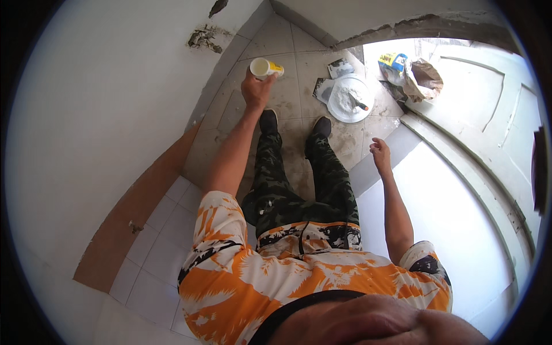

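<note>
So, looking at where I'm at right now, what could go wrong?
The white-and-yellow cup in your left hand looks tipped sideways, so anything inside might spill; I can't see its contents clearly.
The white bowl of white powder sits on the floor near your right shoe, so a step forward could knock it.
The bag gapes open, so a bump might scatter whatever it holds.
</note>
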{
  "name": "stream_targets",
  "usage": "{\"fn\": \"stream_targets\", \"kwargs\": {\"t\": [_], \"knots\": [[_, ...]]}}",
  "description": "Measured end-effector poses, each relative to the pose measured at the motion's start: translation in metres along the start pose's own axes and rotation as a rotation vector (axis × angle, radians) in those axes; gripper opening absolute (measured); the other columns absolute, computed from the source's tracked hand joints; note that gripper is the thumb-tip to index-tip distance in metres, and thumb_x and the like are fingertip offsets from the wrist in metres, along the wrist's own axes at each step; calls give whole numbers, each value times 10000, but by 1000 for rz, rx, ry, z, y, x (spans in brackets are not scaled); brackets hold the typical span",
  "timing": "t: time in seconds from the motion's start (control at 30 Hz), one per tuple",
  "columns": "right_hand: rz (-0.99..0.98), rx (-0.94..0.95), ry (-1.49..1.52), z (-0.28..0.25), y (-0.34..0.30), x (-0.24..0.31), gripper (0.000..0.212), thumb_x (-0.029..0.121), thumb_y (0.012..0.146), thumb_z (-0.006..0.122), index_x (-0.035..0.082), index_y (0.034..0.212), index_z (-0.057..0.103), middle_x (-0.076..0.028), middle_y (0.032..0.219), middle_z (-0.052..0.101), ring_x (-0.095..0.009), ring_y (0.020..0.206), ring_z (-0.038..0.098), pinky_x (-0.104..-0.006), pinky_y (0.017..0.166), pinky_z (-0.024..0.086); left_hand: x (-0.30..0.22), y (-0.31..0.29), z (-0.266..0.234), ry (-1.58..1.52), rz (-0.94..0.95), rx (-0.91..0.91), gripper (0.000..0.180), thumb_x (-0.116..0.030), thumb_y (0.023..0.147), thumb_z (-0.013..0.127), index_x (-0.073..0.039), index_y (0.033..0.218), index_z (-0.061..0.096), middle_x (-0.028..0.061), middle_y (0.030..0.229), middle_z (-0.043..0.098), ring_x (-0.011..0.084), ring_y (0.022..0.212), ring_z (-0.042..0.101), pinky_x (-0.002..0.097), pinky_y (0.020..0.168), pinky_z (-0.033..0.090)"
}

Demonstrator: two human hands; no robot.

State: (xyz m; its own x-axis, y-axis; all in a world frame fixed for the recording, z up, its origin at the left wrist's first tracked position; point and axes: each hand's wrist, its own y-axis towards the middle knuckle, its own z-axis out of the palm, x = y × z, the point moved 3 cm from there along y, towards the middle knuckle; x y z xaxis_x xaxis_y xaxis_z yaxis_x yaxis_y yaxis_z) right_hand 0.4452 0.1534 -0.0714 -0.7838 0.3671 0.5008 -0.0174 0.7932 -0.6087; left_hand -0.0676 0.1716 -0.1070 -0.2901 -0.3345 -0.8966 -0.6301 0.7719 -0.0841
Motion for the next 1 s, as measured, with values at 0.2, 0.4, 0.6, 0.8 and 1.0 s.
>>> {"fn": "stream_targets", "kwargs": {"t": [0.2,0.4,0.6,0.8,1.0], "knots": [[228,-61,138,-26,-40,-46,418,52,858,581,-5,1269,621,-109,926,694,-191,824,652,-312,762,526,11,51,10,84,94,69,511,-263,747,879,-79,1157,635,95,1019,759,266,945,745,390,801,580],[211,-80,154,10,-73,-58,535,46,841,602,18,1371,538,-77,968,655,-142,788,618,-267,666,494,-13,63,14,131,24,137,493,-245,757,861,-103,1170,633,85,1035,758,271,970,739,398,817,575],[73,-128,124,28,-33,-9,556,2,825,618,40,1374,536,-98,977,641,-179,828,624,-329,744,530,10,63,27,199,-18,92,506,-252,757,855,-103,1184,628,93,1054,753,301,994,729,422,850,566],[-84,-435,106,7,54,8,544,-21,835,612,23,1373,548,-56,851,541,-169,767,552,-315,738,496,14,83,76,215,-4,27,497,-241,766,848,-91,1184,625,110,1100,741,306,1027,718,436,871,551],[-223,-786,632,-2,125,6,502,-15,929,565,4,1425,491,-24,1001,543,-107,874,544,-255,805,486,49,90,148,197,106,139,486,-229,787,844,-81,1189,615,106,1096,736,303,1048,712,432,884,542]]}}
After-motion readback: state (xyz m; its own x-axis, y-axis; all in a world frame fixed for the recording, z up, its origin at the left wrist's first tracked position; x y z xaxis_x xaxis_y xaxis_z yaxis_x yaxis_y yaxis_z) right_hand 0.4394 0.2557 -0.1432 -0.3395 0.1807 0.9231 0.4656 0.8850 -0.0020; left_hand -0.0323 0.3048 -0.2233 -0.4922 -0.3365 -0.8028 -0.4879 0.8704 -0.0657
